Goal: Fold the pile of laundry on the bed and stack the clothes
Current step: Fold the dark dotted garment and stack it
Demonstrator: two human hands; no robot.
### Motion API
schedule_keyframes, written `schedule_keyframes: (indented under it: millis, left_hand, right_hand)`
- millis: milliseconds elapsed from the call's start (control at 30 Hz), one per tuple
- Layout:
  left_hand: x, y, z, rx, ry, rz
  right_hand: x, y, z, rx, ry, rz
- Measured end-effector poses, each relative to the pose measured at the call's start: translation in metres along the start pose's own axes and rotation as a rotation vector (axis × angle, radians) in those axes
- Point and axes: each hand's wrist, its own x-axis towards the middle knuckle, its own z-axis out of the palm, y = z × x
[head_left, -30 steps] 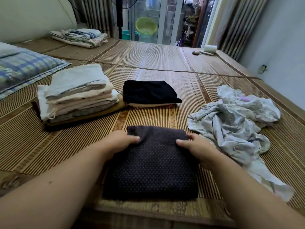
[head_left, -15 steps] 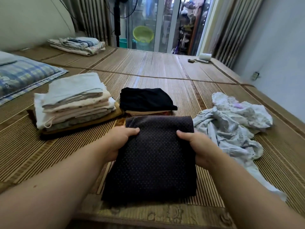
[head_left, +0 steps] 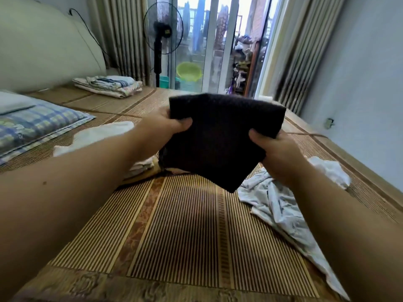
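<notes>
Scene: a person's two bare arms reach out over a bed (head_left: 185, 236) covered with a striped woven mat.
Folded dark garment (head_left: 220, 140): held in the air above the mat between both hands, clear of the bed. It is tilted, with one corner pointing down.
Left hand (head_left: 165, 125): curled round the garment's upper left edge, the thumb pressed on the near face and the fingers hidden behind the cloth.
Right hand (head_left: 277, 153): gripping the garment's right edge lower down, the thumb on the near face and the fingers tucked behind.
Stack of folded clothes (head_left: 98, 136): pale pieces piled on the mat to the left, partly hidden by the left forearm, with a white layer on top.
Crumpled pale garment (head_left: 274, 205): unfolded, lying loose on the mat to the right, below the right hand and forearm, trailing towards the near edge.
Pillow (head_left: 37, 125): blue plaid, at the far left of the bed.
Folded bedding (head_left: 109, 85): a low pile at the far end of the mat, near the headboard.
Fan (head_left: 163, 29): standing beyond the bed, in front of the glass doors.
Green basin (head_left: 188, 71): behind the glass, just right of the fan's pole.
Curtains (head_left: 305, 51): striped, hanging on both sides of the doors.
</notes>
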Motion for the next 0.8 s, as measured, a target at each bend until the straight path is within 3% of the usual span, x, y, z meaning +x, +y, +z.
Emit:
schedule_keyframes:
  millis: [133, 267, 400, 500, 600, 700, 800]
  left_hand:
    - [-0.038, -0.069, 0.013, -0.137, -0.111, -0.277]
    - [-0.075, -0.12, 0.024, -0.254, -0.178, -0.702]
    - [-0.071, -0.132, 0.022, -0.273, -0.209, -0.772]
    - [-0.05, -0.139, 0.025, -0.235, -0.095, -0.726]
    - [-0.036, -0.153, 0.029, 0.151, 0.02, -0.654]
    - [-0.039, -0.165, 0.032, 0.672, -0.049, -0.702]
    - [-0.042, -0.167, 0.032, 0.941, -0.136, -0.767]
  right_hand:
    - [-0.043, 0.056, -0.015, 0.038, -0.157, 0.292]
    - [-0.085, 0.101, -0.024, 0.024, -0.272, 0.645]
    - [-0.086, 0.109, -0.025, 0.074, -0.231, 0.702]
    - [-0.068, 0.11, -0.017, 0.02, -0.139, 0.625]
    - [-0.054, 0.119, -0.006, -0.394, -0.037, 0.581]
    - [-0.051, 0.131, -0.003, -1.038, -0.056, 0.636]
    - [-0.05, 0.131, -0.002, -1.177, -0.125, 0.702]
